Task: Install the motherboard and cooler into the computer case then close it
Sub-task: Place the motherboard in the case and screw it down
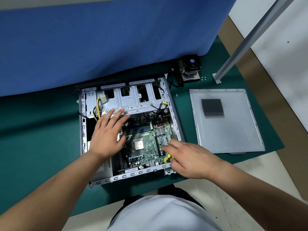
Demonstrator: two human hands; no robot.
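Open grey sheet-metal computer case (83, 130) lying on its side on a dark green mat (33, 139), with the green motherboard (145, 142) seated inside, its square silver processor (138, 145) exposed. The left hand (106, 135) spreads flat, fingers straight, over the board's left edge; the right hand (190, 157) curls around a yellow-and-black tool handle (167, 158) at the case's near right corner. The black-fanned cooler (190, 67) stands apart beyond the case; the grey perforated side panel (225, 120) lies to the right. A blue cloth (100, 47) hangs behind the pale floor (233, 189).
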